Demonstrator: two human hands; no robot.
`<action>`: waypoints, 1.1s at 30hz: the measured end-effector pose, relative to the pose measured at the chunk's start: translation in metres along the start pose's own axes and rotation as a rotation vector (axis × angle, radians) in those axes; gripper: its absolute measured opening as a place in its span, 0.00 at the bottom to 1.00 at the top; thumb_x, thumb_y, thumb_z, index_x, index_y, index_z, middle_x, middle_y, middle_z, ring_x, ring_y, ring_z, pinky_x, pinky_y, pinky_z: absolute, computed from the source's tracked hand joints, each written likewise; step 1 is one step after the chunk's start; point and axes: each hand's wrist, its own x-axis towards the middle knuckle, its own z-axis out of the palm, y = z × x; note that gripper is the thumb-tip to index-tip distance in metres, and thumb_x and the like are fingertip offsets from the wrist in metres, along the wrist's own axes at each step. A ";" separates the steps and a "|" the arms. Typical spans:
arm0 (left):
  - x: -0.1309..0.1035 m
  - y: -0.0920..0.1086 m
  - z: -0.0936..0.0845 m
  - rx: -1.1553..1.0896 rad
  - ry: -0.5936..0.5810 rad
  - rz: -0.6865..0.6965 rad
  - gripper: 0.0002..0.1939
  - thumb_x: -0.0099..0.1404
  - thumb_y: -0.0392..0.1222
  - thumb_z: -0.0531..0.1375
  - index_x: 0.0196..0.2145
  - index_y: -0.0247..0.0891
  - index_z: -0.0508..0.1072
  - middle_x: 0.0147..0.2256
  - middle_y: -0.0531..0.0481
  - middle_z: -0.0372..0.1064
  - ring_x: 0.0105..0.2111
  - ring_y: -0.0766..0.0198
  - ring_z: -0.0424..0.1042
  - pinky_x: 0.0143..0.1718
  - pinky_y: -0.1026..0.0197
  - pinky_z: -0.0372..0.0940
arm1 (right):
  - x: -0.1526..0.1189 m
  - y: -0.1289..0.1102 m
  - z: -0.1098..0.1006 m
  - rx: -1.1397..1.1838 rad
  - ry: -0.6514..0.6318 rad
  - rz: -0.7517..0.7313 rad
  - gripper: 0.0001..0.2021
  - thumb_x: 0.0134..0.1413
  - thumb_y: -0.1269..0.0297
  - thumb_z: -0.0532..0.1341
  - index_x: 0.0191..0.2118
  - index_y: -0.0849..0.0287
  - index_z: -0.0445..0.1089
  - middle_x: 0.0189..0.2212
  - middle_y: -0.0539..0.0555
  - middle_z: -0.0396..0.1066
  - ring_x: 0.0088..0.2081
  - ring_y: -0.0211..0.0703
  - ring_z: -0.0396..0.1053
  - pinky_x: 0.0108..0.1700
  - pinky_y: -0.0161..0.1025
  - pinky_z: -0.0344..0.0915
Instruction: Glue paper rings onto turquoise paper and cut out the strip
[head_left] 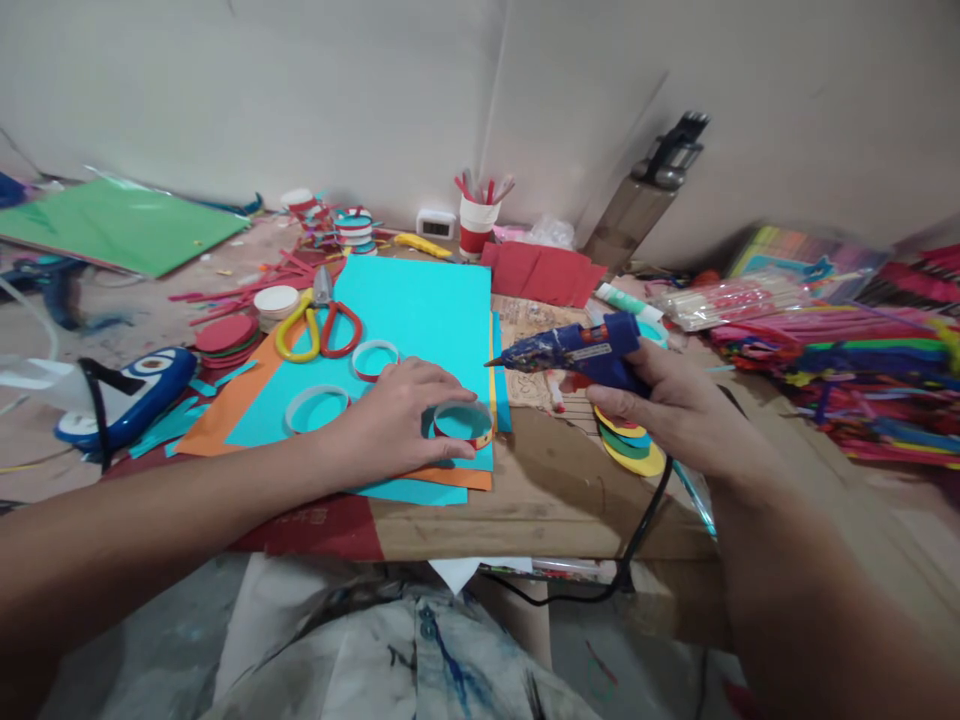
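Note:
My left hand (409, 415) has its thumb and fingers around a small paper ring (463, 440), red on the outside and pale inside, near the right edge of the blue sheets (427, 300). Two similar rings rest on the sheets, one (375, 376) beyond my left hand and one (294, 415) to its left. My right hand (660, 405) grips a dark blue glue gun (570, 345) by its handle. The nozzle points left, raised over the right edge of the blue sheets. Scissors (330, 335) with yellow and red handles lie on the blue sheets.
Red paper discs (225, 335) and a blue tool (142, 395) are at left. Behind stand a cup (478, 222) and a dark bottle (637, 205). Colourful pipe cleaners (862, 350) fill the right side. The gun's black cord (645, 525) hangs over the table's front edge.

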 end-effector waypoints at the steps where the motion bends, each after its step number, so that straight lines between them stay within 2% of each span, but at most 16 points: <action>1: 0.000 0.001 -0.001 -0.004 0.005 -0.004 0.25 0.60 0.55 0.71 0.52 0.41 0.79 0.51 0.44 0.77 0.53 0.49 0.72 0.57 0.45 0.63 | 0.000 -0.001 0.000 -0.001 0.000 -0.006 0.23 0.59 0.46 0.64 0.55 0.52 0.71 0.49 0.53 0.76 0.50 0.55 0.72 0.54 0.52 0.71; 5: 0.000 0.003 -0.003 0.006 0.014 -0.037 0.26 0.62 0.56 0.69 0.53 0.39 0.78 0.53 0.43 0.75 0.54 0.49 0.70 0.58 0.44 0.62 | 0.001 -0.003 0.000 -0.010 -0.002 -0.031 0.22 0.60 0.49 0.65 0.55 0.52 0.71 0.52 0.55 0.74 0.55 0.57 0.70 0.61 0.55 0.66; 10: 0.001 0.004 -0.002 0.057 -0.079 -0.044 0.26 0.62 0.56 0.69 0.52 0.38 0.78 0.52 0.42 0.76 0.55 0.46 0.70 0.58 0.42 0.61 | 0.002 -0.001 0.001 -0.017 0.006 -0.054 0.18 0.59 0.50 0.66 0.51 0.52 0.72 0.47 0.54 0.75 0.59 0.59 0.68 0.65 0.55 0.61; 20: -0.002 0.003 -0.006 0.104 -0.056 0.004 0.23 0.62 0.56 0.69 0.49 0.39 0.79 0.49 0.43 0.77 0.52 0.48 0.71 0.55 0.45 0.61 | 0.002 -0.003 0.002 -0.051 -0.028 -0.032 0.19 0.61 0.47 0.63 0.50 0.55 0.70 0.44 0.56 0.75 0.56 0.59 0.70 0.61 0.56 0.66; 23: -0.002 0.005 -0.004 0.111 -0.072 -0.027 0.26 0.62 0.59 0.69 0.51 0.40 0.78 0.50 0.43 0.76 0.53 0.46 0.70 0.55 0.43 0.60 | 0.002 -0.004 0.002 -0.050 -0.022 -0.036 0.21 0.60 0.46 0.63 0.51 0.55 0.71 0.48 0.56 0.75 0.57 0.59 0.69 0.62 0.57 0.65; 27: -0.002 0.006 0.000 0.150 -0.088 -0.058 0.28 0.61 0.62 0.68 0.51 0.39 0.78 0.51 0.41 0.76 0.54 0.43 0.69 0.53 0.41 0.60 | 0.002 -0.005 0.002 -0.041 -0.039 -0.026 0.25 0.60 0.47 0.63 0.58 0.55 0.68 0.56 0.58 0.73 0.56 0.59 0.70 0.61 0.55 0.66; 33: -0.003 0.006 0.001 0.144 -0.085 -0.055 0.22 0.64 0.56 0.67 0.51 0.42 0.78 0.50 0.43 0.76 0.54 0.45 0.70 0.53 0.43 0.60 | 0.002 -0.003 0.003 -0.072 -0.034 -0.014 0.24 0.60 0.47 0.63 0.56 0.56 0.71 0.55 0.58 0.74 0.57 0.60 0.69 0.62 0.56 0.64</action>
